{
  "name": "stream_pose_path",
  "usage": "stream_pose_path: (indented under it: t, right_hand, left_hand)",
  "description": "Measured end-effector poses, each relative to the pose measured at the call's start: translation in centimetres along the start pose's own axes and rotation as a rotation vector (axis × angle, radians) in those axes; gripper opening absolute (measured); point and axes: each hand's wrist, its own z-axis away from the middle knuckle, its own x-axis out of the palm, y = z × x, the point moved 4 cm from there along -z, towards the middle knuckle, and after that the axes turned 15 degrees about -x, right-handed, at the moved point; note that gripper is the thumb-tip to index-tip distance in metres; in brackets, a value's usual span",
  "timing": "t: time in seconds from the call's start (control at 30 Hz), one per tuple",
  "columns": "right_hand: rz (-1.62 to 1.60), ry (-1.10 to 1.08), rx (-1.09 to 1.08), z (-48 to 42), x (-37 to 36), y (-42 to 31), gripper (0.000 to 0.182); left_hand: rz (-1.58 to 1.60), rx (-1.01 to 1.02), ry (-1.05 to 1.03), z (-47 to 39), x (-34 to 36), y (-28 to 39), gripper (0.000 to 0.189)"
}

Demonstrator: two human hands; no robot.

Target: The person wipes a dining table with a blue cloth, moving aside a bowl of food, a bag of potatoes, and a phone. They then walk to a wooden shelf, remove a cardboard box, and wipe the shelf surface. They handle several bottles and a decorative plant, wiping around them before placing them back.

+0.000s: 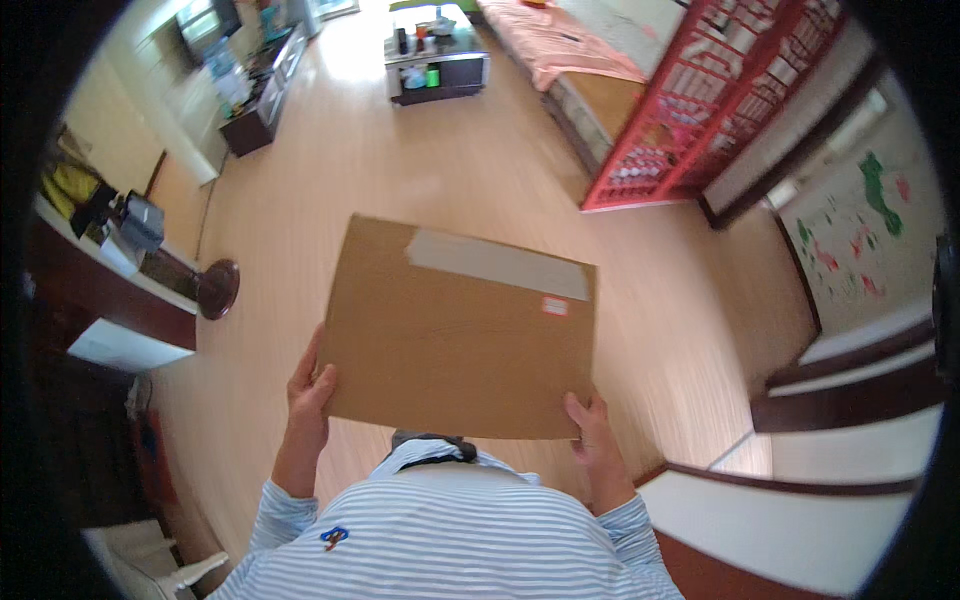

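A flat brown cardboard panel or box is held out in front of my striped shirt, face up. Along its far edge runs a pale tape strip, and under the strip's right end sits a small red-and-white label. My left hand grips the left edge near the lower corner, thumb on top. At the lower right corner my right hand pinches the cardboard, its thumb also on the upper face. Most fingers of both hands are hidden beneath. How thick the cardboard piece is, I cannot tell.
Pale wood flooring spreads ahead. A red lattice screen stands at right, beside a couch with a pink cover. A coffee table is far ahead, a low cabinet far left. A round brown base stands nearer left.
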Motion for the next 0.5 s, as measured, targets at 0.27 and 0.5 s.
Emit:
stream_pose_path:
  t: [0.27,0.5]
  right_hand:
    - [-0.514,0.075,0.168,-23.1,0.3,5.4,0.085]
    - [-0.592,0.109,0.146,-36.7,2.8,6.7,0.082]
  left_hand:
    - [-0.574,0.373,-0.037,-19.4,8.5,11.2,0.094]
    - [-0.776,0.557,-0.121,-32.8,15.4,18.5,0.114]
